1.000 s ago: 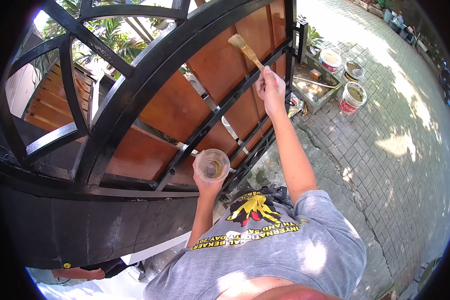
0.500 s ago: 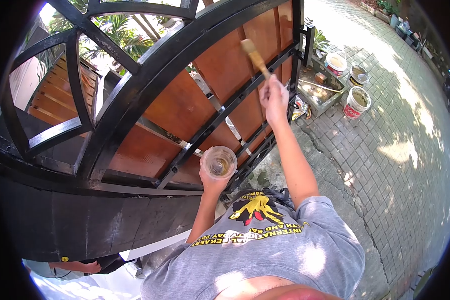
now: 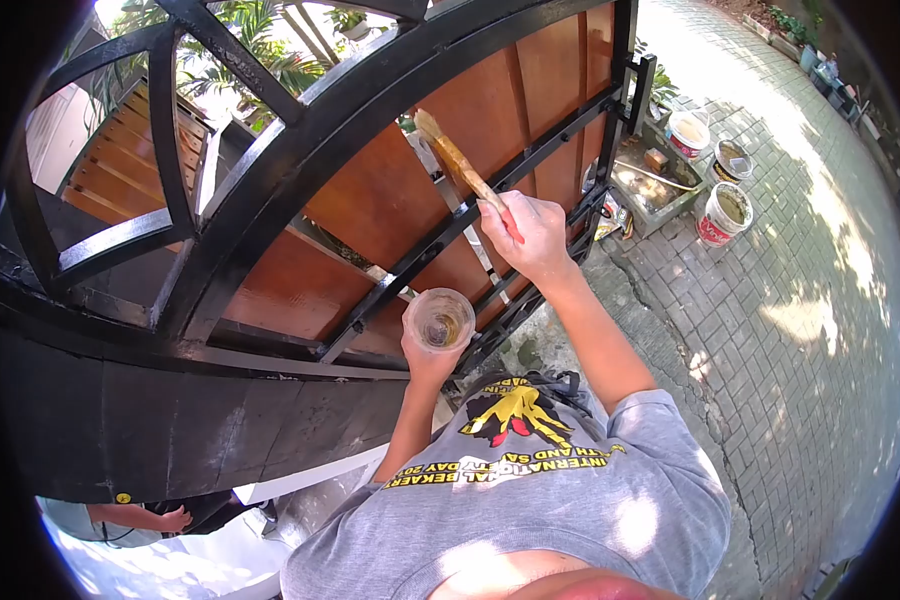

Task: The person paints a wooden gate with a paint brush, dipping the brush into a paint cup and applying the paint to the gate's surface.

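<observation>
Your right hand pinches the paintbrush, its long axis slanting up-left across the wooden panels, while your left hand grips the plastic cup nearer your chest.

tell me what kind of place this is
Likely a home's driveway or front yard: grey block paving, a black metal gate with brown wooden panels, and green leafy plants behind its bars.
</observation>
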Demonstrator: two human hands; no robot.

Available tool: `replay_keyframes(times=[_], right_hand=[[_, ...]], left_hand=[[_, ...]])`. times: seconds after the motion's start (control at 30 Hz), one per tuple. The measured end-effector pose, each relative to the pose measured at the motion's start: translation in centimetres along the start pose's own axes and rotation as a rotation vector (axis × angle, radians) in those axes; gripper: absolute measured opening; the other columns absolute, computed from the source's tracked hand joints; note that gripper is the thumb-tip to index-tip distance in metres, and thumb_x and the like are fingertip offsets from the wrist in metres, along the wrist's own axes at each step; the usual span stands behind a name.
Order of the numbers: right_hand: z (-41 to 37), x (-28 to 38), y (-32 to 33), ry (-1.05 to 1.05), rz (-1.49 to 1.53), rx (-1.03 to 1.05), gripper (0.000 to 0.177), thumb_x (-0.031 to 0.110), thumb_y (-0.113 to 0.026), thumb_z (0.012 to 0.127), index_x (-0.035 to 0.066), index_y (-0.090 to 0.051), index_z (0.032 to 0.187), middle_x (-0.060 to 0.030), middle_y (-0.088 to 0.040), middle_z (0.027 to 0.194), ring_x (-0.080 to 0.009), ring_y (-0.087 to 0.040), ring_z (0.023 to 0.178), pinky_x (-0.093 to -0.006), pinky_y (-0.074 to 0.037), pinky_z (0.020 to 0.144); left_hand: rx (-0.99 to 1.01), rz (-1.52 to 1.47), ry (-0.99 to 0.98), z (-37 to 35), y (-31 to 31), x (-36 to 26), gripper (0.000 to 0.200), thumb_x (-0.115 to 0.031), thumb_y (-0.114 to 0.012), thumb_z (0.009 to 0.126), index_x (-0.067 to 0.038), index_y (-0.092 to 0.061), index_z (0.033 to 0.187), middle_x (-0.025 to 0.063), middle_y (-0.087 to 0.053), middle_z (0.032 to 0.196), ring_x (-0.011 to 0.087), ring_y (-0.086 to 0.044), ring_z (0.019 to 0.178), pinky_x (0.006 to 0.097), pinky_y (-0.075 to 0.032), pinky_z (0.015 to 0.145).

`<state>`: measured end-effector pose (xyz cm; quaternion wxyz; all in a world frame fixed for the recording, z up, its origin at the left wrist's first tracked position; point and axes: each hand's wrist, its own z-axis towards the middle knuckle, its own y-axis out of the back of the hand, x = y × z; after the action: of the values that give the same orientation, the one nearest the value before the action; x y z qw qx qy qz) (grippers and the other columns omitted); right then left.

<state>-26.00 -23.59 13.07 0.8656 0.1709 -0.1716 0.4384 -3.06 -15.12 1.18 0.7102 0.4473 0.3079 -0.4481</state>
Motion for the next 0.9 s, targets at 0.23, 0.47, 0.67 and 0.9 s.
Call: replay_keyframes(times=[0.23, 0.47, 0.67, 0.9], right_hand=[[-0.9, -0.6, 1.2, 0.079, -0.06, 0.086, 0.019, 0.01, -0.076, 0.086, 0.006, -0.06, 0.077, -0.0087, -0.058, 0.059, -0.0277, -0.059, 0.049, -0.0369, -0.046, 0.045], [1.7, -0.9, 1.0, -0.226, 0.066, 0.073, 0.021, 0.018, -0.072, 0.094, 0.005, -0.063, 0.08, -0.0145, -0.054, 0.058, -0.0325, -0.058, 0.05, -0.0389, -0.044, 0.048], [-0.5, -2.4, 3.2, -0.207, 0.008, 0.309, 0.024, 0.02, -0.07, 0.096, 0.006, -0.064, 0.079, -0.0139, -0.05, 0.057, -0.0293, -0.052, 0.047, -0.0376, -0.043, 0.049], [2.4, -1.2, 3.1, -0.296, -0.001, 0.101, 0.024, 0.019, -0.068, 0.098, 0.004, -0.061, 0.081, -0.0162, -0.053, 0.06, -0.0338, -0.056, 0.051, -0.0389, -0.044, 0.051]], left_hand=[[-0.041, -0.013, -0.034, 0.1, 0.2, 0.2, 0.085, -0.013, -0.097, 0.064, -0.001, -0.054, 0.136, 0.0109, -0.064, 0.127, 0.0206, -0.065, 0.113, 0.0347, -0.051, 0.1], [-0.01, -0.03, 0.03, -0.1, -0.1, 0.9, 0.086, -0.015, -0.097, 0.064, -0.001, -0.054, 0.137, 0.0113, -0.064, 0.127, 0.0216, -0.064, 0.114, 0.0351, -0.05, 0.102], [-0.019, -0.03, 0.005, 0.3, -0.1, 0.8, 0.084, -0.016, -0.097, 0.065, -0.002, -0.054, 0.136, 0.0116, -0.064, 0.126, 0.022, -0.064, 0.114, 0.0352, -0.049, 0.103], [-0.009, -0.01, 0.022, 0.5, 0.2, 0.4, 0.081, -0.011, -0.096, 0.066, -0.003, -0.052, 0.134, 0.0098, -0.066, 0.122, 0.0192, -0.065, 0.112, 0.0352, -0.051, 0.1]])
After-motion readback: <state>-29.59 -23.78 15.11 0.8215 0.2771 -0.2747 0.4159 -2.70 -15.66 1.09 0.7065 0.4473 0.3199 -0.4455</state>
